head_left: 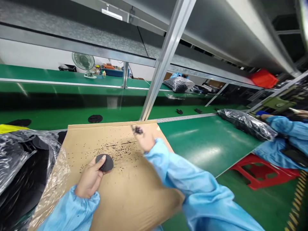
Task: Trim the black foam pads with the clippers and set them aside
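Observation:
My left hand (92, 175) grips a flat, rounded black pad (106, 162), thumb on top, above a brown cardboard sheet (125, 199). Many tiny black scraps (120, 149) lie scattered over the cardboard beyond the pad. My right hand (144, 138) is smeared by motion near the sheet's far right corner. A small dark cluster (138, 130) shows at its fingertips, too blurred to name. The two hands are apart.
At left, a clear plastic bag (21, 160) holds many black pieces. A metal post (166, 61) rises behind the cardboard. Black pieces (95, 118) lie on the green bench beyond. To the right are a filled bag (245, 123), a red stool (264, 173) and a co-worker's blue sleeve (284, 126).

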Tool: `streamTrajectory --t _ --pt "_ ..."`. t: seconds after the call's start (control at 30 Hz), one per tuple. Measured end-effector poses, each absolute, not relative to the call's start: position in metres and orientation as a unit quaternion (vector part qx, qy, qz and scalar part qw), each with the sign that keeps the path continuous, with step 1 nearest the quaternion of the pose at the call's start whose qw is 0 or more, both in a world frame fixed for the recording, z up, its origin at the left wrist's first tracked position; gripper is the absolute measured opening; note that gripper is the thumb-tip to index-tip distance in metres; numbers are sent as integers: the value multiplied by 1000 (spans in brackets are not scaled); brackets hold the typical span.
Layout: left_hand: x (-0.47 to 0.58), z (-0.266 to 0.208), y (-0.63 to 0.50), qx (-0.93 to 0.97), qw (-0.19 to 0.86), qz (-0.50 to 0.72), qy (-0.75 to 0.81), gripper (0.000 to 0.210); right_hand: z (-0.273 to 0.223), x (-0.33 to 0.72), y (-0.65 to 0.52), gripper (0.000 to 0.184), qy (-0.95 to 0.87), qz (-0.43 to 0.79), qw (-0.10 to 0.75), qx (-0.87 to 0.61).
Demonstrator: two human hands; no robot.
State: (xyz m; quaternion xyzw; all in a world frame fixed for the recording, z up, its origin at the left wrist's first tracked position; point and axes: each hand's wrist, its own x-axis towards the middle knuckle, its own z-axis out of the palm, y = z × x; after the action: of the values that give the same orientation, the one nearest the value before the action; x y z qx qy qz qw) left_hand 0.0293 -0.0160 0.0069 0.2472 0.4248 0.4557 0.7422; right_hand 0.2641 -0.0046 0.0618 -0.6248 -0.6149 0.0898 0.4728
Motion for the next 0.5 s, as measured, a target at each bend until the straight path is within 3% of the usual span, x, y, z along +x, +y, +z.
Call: streamTrajectory --t 0.13,0.27,0.43,0.5 --pt "31 4 -18 300 735 448 411 60 35 164 -34 30 -690 73 436 -573" --pt "31 9 -23 297 751 480 341 61 11 133 -37 43 -684 101 387 -609" --pt "31 11 -20 311 750 454 367 62 9 151 -30 73 -687 202 458 -527" --pt "31 11 -17 286 738 477 383 61 11 156 -31 77 -672 223 478 -519"
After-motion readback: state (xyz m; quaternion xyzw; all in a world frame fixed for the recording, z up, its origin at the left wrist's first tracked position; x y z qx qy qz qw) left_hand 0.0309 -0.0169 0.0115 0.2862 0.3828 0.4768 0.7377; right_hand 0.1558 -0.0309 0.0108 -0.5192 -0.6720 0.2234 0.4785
